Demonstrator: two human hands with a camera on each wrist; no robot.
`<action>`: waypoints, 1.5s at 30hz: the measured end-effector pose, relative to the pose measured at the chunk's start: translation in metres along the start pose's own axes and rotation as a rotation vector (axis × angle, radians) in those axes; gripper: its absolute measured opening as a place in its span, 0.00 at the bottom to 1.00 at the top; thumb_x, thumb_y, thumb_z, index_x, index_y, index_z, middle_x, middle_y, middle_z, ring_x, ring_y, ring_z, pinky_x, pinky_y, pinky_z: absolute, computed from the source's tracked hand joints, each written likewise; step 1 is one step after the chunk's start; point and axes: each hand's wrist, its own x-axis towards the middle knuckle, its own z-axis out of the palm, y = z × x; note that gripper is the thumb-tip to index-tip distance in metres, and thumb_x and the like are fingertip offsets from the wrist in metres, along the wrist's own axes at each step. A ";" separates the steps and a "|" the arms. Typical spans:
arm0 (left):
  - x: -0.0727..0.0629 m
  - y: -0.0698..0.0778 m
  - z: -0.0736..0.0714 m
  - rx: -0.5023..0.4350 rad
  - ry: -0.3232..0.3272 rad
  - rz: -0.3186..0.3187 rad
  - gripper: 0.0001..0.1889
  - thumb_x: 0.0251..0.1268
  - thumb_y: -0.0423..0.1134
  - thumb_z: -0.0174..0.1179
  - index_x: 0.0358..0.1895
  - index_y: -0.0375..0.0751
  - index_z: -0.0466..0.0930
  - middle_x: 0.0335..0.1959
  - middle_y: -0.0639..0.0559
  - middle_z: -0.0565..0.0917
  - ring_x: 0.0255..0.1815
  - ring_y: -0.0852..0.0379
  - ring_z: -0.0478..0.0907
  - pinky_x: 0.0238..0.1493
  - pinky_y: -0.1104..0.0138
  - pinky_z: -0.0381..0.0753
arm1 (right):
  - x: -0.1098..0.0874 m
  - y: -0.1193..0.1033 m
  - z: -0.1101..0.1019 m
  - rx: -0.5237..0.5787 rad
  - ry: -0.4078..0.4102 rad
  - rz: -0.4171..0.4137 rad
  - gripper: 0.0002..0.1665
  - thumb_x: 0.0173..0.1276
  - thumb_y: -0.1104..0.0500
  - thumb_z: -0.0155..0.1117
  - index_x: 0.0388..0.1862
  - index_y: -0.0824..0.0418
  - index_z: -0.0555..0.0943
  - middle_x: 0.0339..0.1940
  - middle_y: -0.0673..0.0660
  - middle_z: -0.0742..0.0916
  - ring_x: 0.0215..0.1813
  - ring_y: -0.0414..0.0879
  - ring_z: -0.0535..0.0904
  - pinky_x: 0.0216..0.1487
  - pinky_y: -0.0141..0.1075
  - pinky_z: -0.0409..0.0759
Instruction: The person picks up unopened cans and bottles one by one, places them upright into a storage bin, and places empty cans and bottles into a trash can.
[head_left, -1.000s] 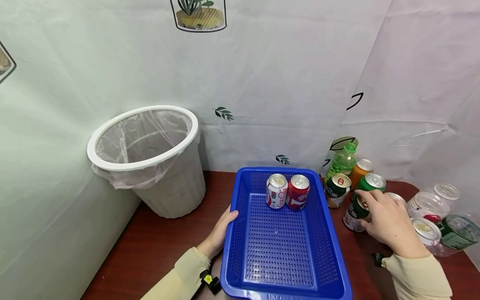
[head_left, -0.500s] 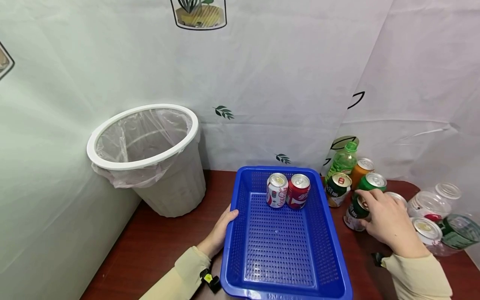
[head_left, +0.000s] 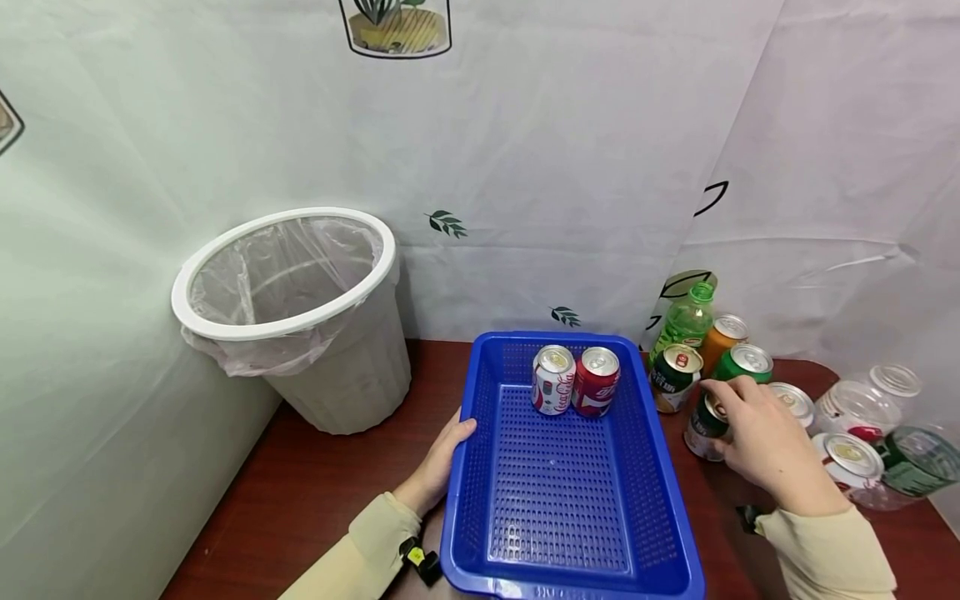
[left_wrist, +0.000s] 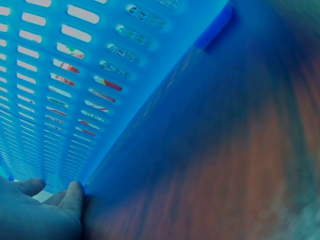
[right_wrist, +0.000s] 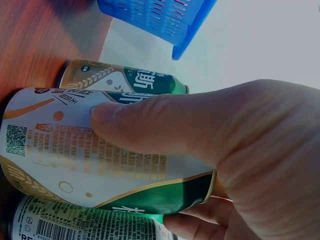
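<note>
Gripped in the right hand (head_left: 772, 446) is a green-and-white can (head_left: 702, 437), top up, long axis vertical, just right of a blue basket (head_left: 555, 500). That's held at the rim by the left hand (head_left: 437, 462), Coca-Cola can (head_left: 552, 392) and red can (head_left: 596, 392) inside, reddish-brown table (head_left: 315, 492) underneath, bag-lined bin (head_left: 341, 375) parked near a printed backdrop (head_left: 562, 125).

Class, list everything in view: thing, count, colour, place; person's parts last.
Table: 1, brown, underneath
Basket: 1, blue, centre
Basket cans: 2, white and red, far end
Patterned cans: 2, green and white, right of basket
Bottle: 1, green, back right
Back cans: 2, orange and green, right of bottle
Other cans: 2, silver topped, farther right
Containers: count unclear, transparent, far right
Bin: 1, grey, left
Backdrop: 1, whitish, printed, behind
Wrist devices: 2, black, wrists
Sleeves: 2, cream, forearms
Left hand: 1, gripping basket's left rim
Right hand: 1, holding nearer patterned can
</note>
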 end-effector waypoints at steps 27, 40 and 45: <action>0.000 0.000 0.000 -0.010 -0.001 0.002 0.34 0.80 0.50 0.37 0.85 0.56 0.41 0.80 0.35 0.59 0.74 0.37 0.64 0.70 0.55 0.69 | 0.004 -0.012 0.003 0.048 -0.069 0.039 0.46 0.34 0.63 0.86 0.57 0.68 0.78 0.42 0.65 0.82 0.40 0.65 0.80 0.44 0.60 0.77; 0.000 0.000 0.000 -0.007 -0.004 0.015 0.35 0.80 0.48 0.37 0.86 0.52 0.41 0.80 0.33 0.60 0.74 0.38 0.65 0.70 0.56 0.70 | 0.005 -0.017 0.006 0.066 -0.188 0.088 0.47 0.39 0.57 0.87 0.58 0.70 0.74 0.47 0.69 0.82 0.43 0.67 0.81 0.46 0.63 0.78; 0.000 0.000 0.000 -0.007 -0.003 0.012 0.35 0.80 0.49 0.37 0.85 0.53 0.41 0.80 0.33 0.60 0.74 0.37 0.64 0.70 0.56 0.70 | 0.004 -0.016 0.006 0.069 -0.196 0.099 0.45 0.39 0.57 0.86 0.56 0.69 0.74 0.45 0.68 0.82 0.41 0.65 0.81 0.43 0.61 0.78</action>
